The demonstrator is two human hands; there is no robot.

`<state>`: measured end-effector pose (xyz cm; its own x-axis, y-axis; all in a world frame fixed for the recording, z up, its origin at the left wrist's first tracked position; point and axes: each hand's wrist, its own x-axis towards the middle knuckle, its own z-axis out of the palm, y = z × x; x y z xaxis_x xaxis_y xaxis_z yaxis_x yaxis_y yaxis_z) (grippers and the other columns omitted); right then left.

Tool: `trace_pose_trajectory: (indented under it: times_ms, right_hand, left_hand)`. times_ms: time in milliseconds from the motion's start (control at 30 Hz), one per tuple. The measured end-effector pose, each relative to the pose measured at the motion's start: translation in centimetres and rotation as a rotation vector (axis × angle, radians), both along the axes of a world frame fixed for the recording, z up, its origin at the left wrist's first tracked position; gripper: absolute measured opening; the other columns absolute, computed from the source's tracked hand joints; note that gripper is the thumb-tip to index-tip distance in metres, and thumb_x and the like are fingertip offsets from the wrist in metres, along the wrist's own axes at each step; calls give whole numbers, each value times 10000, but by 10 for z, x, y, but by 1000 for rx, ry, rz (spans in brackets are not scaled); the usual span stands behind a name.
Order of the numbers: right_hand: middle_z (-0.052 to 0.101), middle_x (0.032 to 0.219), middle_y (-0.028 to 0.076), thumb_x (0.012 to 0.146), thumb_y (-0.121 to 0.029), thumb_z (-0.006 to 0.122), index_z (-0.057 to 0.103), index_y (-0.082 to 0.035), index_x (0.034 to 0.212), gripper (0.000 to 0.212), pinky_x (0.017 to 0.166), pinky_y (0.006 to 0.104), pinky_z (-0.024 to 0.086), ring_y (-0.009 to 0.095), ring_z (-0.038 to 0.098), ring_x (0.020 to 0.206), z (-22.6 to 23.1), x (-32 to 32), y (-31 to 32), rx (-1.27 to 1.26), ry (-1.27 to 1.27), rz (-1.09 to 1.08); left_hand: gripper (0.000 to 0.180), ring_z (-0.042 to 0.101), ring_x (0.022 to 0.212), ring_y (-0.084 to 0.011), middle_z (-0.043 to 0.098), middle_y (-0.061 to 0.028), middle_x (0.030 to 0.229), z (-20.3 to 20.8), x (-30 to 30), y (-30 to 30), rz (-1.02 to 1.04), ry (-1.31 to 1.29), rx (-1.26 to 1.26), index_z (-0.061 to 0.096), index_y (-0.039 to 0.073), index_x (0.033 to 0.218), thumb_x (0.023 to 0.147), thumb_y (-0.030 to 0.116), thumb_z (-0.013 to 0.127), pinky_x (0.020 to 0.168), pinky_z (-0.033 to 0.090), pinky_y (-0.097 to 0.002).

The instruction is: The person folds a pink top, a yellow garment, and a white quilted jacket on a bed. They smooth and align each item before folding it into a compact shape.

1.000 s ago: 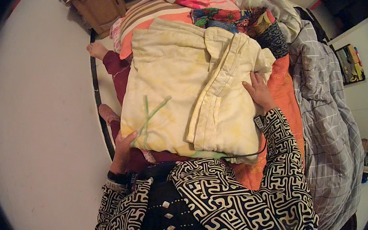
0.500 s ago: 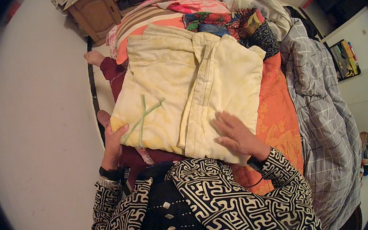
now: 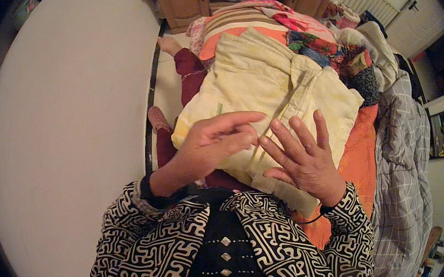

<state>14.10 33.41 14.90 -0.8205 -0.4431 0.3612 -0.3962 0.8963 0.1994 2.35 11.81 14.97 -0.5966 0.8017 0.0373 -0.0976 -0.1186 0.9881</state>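
A folded pale yellow cloth point(image 3: 249, 77) with a raised seam and a green mark lies in front of me, over legs in dark red trousers. My left hand point(image 3: 216, 140) is raised above its near part. The index finger stretches toward the right hand, apart from the thumb, while the other fingers curl in. Nothing shows in its grasp. Close beside it, my right hand point(image 3: 305, 157) hovers with fingers spread and nothing held. The left fingertips come near the right fingers; whether they touch, I cannot tell. Both hands partly hide the cloth.
An orange patterned cover point(image 3: 362, 152) spreads under the yellow cloth. To the right lies a grey checked quilt point(image 3: 405, 145). Behind are a striped pillow point(image 3: 249, 26) and bunched colourful fabric point(image 3: 316, 49). A wooden cabinet point(image 3: 182, 1) stands at the back, a bare foot point(image 3: 169, 46) before it.
My left hand has let go of the cloth's left edge and risen toward the middle. My right hand has lifted off the cloth and spread its fingers. The whole view has shifted.
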Motion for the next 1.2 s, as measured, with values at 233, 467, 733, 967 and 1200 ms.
trace_pose_trajectory:
  times_ms: [233,467,733,967,1200]
  right_hand:
    - [313,1549,-34,872,-567,521,381,-274,1477,686,1162,592,209,204,273,1428,-10,-1,-10,78,-9,-1]
    - [310,1524,-29,827,-510,597,432,-336,1431,650,1157,613,205,224,250,1435,-20,-5,-14,182,43,9]
    - [249,1566,-58,888,-349,509,376,-309,1470,599,1164,597,208,206,258,1436,-26,-3,-12,155,11,-12]
    - [247,1562,-58,886,-330,510,373,-336,1466,596,1158,597,225,230,254,1434,-33,-5,-7,155,75,-11]
    - [281,1544,-42,881,-341,532,393,-337,1449,585,1155,600,233,237,281,1420,-37,-2,-3,135,50,9]
  left_hand:
    - [275,600,981,-102,658,-57,1079,10,3,5,35,19,-11,626,-27,1190,992,154,568,852,494,-245]
    - [178,595,828,-75,654,-26,905,2,3,8,89,-121,14,651,-17,1010,975,147,593,751,496,-224]
    - [177,492,672,-26,612,11,792,2,-1,16,90,-195,-27,646,7,978,961,181,618,578,379,-183]
    - [193,479,651,-28,614,-2,793,8,-5,17,-22,-334,-68,641,26,987,956,216,620,569,363,-178]
    - [195,482,673,-27,619,-9,818,-1,-8,20,-104,-443,-38,636,35,1024,954,215,615,575,355,-177]
